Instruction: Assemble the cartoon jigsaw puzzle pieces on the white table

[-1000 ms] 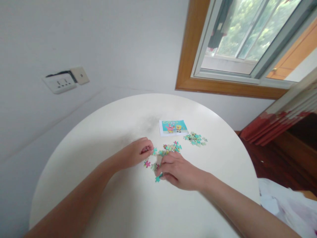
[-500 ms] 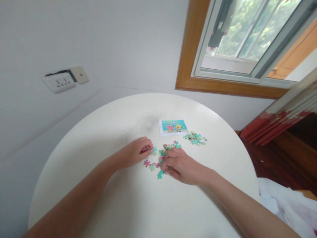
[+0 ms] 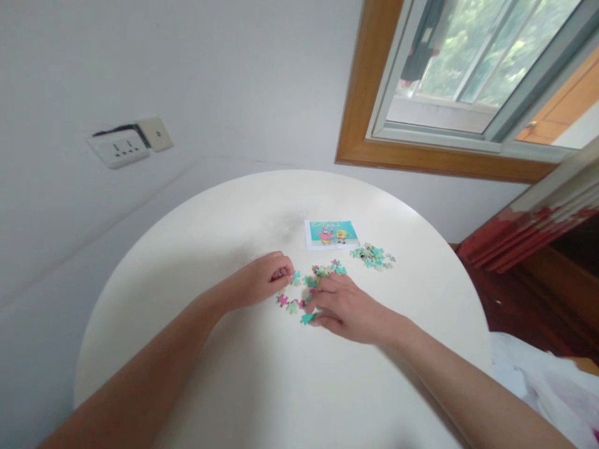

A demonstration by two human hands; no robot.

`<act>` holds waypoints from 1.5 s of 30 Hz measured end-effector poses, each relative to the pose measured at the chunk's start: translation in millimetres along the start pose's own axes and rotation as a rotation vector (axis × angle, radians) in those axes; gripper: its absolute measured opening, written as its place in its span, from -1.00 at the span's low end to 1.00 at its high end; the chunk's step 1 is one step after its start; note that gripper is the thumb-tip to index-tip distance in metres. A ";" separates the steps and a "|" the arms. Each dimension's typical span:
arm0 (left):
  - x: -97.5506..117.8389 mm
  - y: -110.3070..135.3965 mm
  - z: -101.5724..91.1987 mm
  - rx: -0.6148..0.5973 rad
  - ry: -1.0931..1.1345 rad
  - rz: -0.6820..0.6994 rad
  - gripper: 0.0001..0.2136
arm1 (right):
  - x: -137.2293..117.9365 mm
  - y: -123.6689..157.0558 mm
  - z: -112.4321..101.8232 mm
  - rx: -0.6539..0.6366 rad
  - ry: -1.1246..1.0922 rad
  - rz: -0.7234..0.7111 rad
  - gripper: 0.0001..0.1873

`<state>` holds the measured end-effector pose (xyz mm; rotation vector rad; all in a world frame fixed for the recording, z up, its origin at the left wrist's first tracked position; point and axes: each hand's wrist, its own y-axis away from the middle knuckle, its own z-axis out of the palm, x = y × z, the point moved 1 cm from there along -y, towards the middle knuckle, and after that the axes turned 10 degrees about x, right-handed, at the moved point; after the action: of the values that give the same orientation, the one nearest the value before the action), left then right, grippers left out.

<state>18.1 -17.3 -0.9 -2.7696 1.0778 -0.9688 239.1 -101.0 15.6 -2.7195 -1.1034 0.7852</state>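
My left hand (image 3: pixel 266 278) rests on the table with its fingers curled in. Its fingertips are beside a teal puzzle piece (image 3: pixel 296 278); whether they pinch anything is hidden. My right hand (image 3: pixel 344 307) is bent over the loose puzzle pieces, thumb and fingertips down at a teal puzzle piece (image 3: pixel 307 318) that pokes out on the near side. Between the hands lie a pink puzzle piece (image 3: pixel 282 300) and a pale green one (image 3: pixel 292 307). More pieces (image 3: pixel 322 270) lie beyond my right fingers, partly covered by them.
A picture card (image 3: pixel 333 235) with two cartoon figures lies behind the pieces. To its right is a heap of puzzle pieces (image 3: pixel 373 256). The round white table (image 3: pixel 262 386) stands against the wall, below a wood-framed window (image 3: pixel 444 163). White cloth (image 3: pixel 528 368) is at the right.
The teal piece at my right thumb has turned from upright to nearly sideways and shifted slightly away from me. My left hand stays curled in place. The whole view has shifted slightly.
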 end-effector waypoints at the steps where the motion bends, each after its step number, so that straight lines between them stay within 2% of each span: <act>1: 0.2 -0.2 0.0 0.001 0.000 0.001 -0.85 | -0.8 -0.1 1.1 0.000 -0.002 0.006 -0.85; 14: 2.9 -0.5 -0.5 -0.002 0.007 -0.004 -0.84 | -4.4 2.3 -2.9 -0.014 -0.017 0.045 -0.85; 22: -0.3 -0.1 0.6 0.011 -0.007 0.020 -0.84 | -3.8 -1.7 2.7 0.029 -0.146 -0.114 -0.84; 26: -0.9 0.2 0.6 -0.002 0.004 0.002 -0.84 | 0.1 -3.3 0.0 0.102 -0.222 -0.102 -0.83; 29: -1.4 0.3 0.6 -0.007 0.010 -0.012 -0.84 | 20.3 -2.0 -14.2 0.254 -0.210 0.060 -0.84; 33: 0.5 0.3 0.3 -0.013 0.034 -0.022 -0.83 | 68.2 7.0 -40.6 0.553 0.013 0.453 -0.83; 36: 1.3 0.0 -0.1 -0.011 0.030 -0.027 -0.82 | 98.3 15.4 -52.9 0.654 0.163 0.655 -0.80; 38: 0.3 -0.2 0.2 -0.011 0.024 -0.023 -0.82 | 111.1 19.8 -54.6 0.648 0.191 0.753 -0.77; 40: -1.3 -0.3 0.6 -0.007 0.021 -0.016 -0.82 | 119.1 22.8 -52.3 0.599 0.215 0.784 -0.76; 43: -2.8 -0.3 1.0 -0.007 0.031 -0.018 -0.81 | 125.9 25.5 -47.7 0.530 0.316 0.718 -0.77; 45: -2.6 -0.3 0.8 -0.008 0.043 -0.025 -0.80 | 127.7 26.6 -47.5 0.542 0.380 0.670 -0.76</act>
<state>17.2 -15.7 -2.9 -2.7878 1.0574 -1.0331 356.4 -29.7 -5.0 -2.5632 0.1135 0.4805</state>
